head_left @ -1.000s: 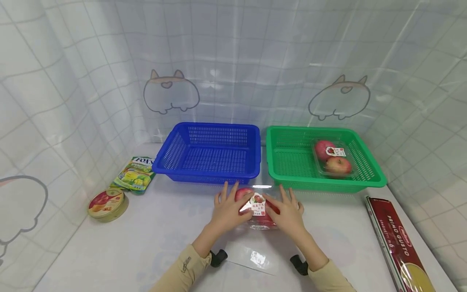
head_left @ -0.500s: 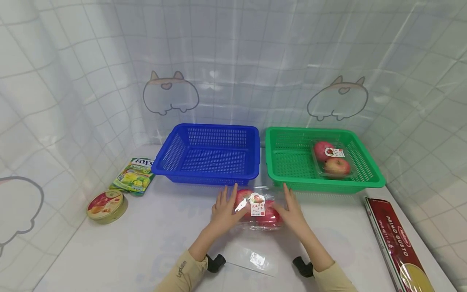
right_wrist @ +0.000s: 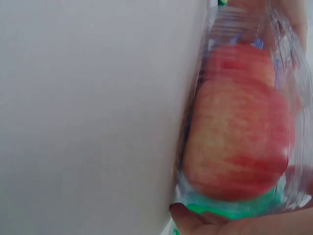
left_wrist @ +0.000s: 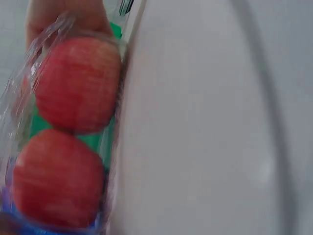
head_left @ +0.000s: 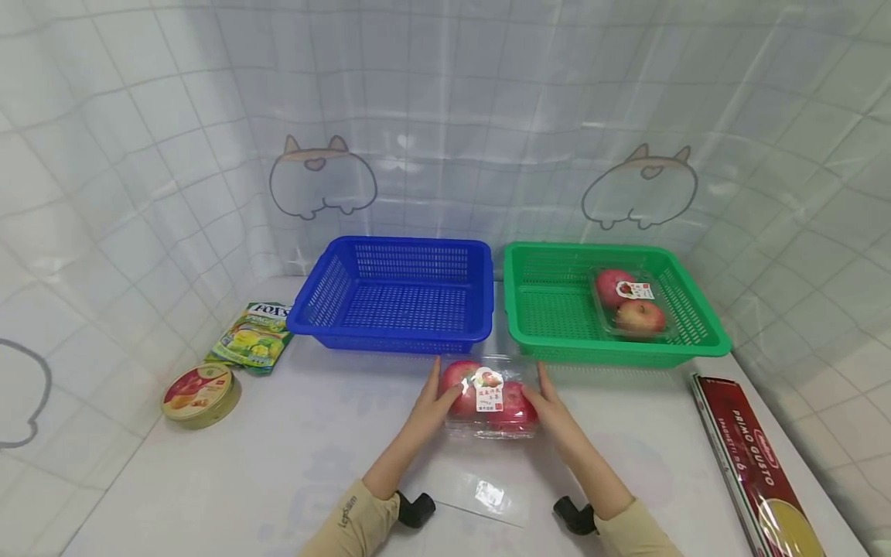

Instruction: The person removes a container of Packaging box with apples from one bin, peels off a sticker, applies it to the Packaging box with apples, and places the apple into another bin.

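In the head view, a clear plastic pack of apples (head_left: pixel 489 394) with a white label lies on the white table in front of two baskets. My left hand (head_left: pixel 426 411) grips its left side, the thumb over the top edge. On the opposite side my right hand (head_left: pixel 554 418) holds it likewise. Two red apples (left_wrist: pixel 78 88) show through the plastic wall in the left wrist view, with the right hand (left_wrist: pixel 68 19) at the far end. Close up in the right wrist view, right-hand fingers (right_wrist: pixel 220 223) press the near end. Some fingers are hidden behind the pack.
Behind stand a blue basket (head_left: pixel 407 340) and a green basket (head_left: pixel 557 340), the green one holding another apple pack (head_left: pixel 636 305). At left lie a green FOX'S bag (head_left: pixel 254 338) and a round tin (head_left: pixel 200 396). A red spaghetti box (head_left: pixel 759 464) lies at right.
Both hands have gone from resting over the pack's top to gripping its left and right sides, uncovering the apples and label. The pack has hardly moved.
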A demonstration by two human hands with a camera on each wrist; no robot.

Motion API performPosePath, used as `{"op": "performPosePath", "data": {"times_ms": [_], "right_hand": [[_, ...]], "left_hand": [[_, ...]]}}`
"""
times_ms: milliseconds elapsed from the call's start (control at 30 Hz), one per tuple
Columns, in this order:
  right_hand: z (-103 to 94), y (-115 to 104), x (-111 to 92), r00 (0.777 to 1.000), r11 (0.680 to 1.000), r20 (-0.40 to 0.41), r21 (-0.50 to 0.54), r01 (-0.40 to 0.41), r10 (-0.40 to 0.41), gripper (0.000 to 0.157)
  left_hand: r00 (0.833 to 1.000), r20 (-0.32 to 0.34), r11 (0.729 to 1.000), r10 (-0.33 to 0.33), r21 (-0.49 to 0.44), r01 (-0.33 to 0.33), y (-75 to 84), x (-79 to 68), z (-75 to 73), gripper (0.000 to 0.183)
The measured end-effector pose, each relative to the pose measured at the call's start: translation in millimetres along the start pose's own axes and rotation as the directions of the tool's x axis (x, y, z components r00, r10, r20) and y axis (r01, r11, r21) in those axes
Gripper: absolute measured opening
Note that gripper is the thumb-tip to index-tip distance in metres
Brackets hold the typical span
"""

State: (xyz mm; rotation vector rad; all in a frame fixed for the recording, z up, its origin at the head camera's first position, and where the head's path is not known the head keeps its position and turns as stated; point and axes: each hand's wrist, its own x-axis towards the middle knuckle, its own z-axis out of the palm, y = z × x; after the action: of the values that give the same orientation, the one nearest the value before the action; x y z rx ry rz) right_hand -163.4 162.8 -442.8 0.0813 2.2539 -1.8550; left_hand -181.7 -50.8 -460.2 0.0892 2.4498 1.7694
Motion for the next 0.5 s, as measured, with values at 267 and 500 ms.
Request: {"op": "performPosePath", "data": {"times_ms": [267,500], "right_hand": [[10.3,-2,-6,0.997,0.995,-0.072,0.102,-0.022,0.029,0.068],[10.1,-10,-21,0.995,0.991,-0.094,0.131,-0.02,0.033,0.068]], "left_hand": [[0.995,-0.099,0.997,-0.026,-0.073,0.019,1.7,-8.2,7.7,0.072],[0.993,-0.112,0.993,-0.045,-0.113,0.033,9.0,-18.7,8.5,0.072]]}}
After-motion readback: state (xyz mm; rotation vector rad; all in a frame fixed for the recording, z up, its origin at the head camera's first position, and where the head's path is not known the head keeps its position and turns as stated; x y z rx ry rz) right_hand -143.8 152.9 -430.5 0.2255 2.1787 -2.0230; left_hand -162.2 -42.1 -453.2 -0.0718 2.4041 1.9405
